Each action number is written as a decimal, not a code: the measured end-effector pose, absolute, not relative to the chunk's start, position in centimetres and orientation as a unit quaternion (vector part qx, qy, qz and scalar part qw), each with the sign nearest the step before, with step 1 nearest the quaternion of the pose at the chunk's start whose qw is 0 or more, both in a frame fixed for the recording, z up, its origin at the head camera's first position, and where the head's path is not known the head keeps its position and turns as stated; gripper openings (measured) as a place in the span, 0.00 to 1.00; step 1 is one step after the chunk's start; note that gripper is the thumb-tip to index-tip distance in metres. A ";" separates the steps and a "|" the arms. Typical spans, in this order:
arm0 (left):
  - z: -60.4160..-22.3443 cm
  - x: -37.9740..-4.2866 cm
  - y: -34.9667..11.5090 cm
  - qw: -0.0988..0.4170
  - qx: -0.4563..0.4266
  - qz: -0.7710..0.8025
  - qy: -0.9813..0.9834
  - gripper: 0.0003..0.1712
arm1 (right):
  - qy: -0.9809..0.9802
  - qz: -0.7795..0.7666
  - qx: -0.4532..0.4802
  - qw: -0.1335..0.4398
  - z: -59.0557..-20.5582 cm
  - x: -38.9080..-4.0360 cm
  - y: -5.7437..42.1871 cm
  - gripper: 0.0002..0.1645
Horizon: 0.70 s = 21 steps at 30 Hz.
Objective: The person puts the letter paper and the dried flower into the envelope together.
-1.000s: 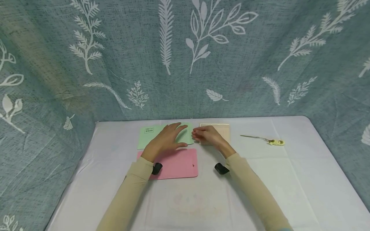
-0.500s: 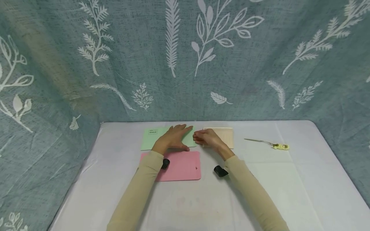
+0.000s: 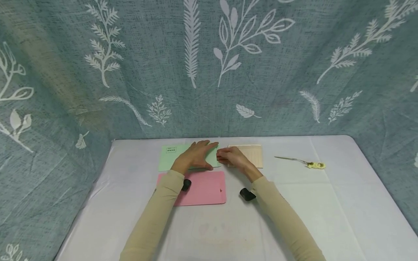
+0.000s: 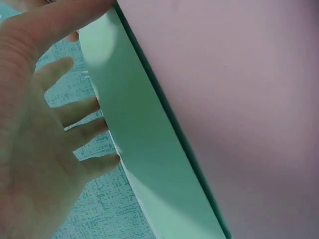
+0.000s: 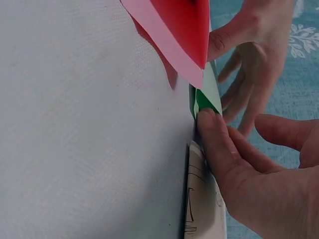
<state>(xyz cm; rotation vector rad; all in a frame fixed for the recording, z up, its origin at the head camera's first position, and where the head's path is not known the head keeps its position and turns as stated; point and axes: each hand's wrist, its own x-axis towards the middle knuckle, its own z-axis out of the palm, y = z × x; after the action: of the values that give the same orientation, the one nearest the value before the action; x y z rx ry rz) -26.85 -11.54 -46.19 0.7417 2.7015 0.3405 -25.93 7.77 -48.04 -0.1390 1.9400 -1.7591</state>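
A pale green booklet (image 3: 169,160) with a small printed label lies near the table's back edge. My left hand (image 3: 195,156) spreads over its right half, thumb at the near edge and straight fingers toward the far one. In the left wrist view, the fingertips (image 4: 112,160) meet the far edge of the green cover (image 4: 139,124). My right hand (image 3: 233,157) has its fingers gathered at the booklet's right edge. In the right wrist view, that hand (image 5: 259,179) pinches the corner, where darker green (image 5: 208,101) shows beneath the cover.
A pink booklet (image 3: 205,192) lies nearer, under my left forearm; its corner stands raised in the right wrist view. A beige lined pad (image 3: 254,156) lies beneath and beside my right hand. Farther right is a thin metal stem with a yellow decorated end (image 3: 316,165). A leaf-patterned curtain (image 3: 209,119) backs the table.
My left hand has moved slightly right and settled lower over the green booklet. My right hand's fingers have drawn together at its right edge. The view has shifted a little.
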 end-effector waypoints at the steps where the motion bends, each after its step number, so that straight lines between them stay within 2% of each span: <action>1: -46.2 -26.9 -11.6 0.159 0.260 0.119 0.945 0.56 | 0.713 -0.650 -0.051 0.258 -48.1 -25.9 7.8 0.24; 13: -46.2 -26.5 -11.6 0.117 0.285 0.101 0.946 0.52 | 0.690 -0.676 -0.046 0.254 -48.0 -25.3 7.9 0.21; 21: -46.3 -26.4 -11.6 0.097 0.296 0.096 0.945 0.48 | 0.718 -0.649 -0.085 0.237 -47.9 -24.9 8.8 0.21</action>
<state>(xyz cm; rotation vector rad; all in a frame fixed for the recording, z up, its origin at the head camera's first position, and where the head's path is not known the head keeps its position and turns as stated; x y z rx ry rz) -26.42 -11.58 -46.31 0.8764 2.7996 0.2854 -24.85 8.81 -47.92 -0.2320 1.9672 -1.7799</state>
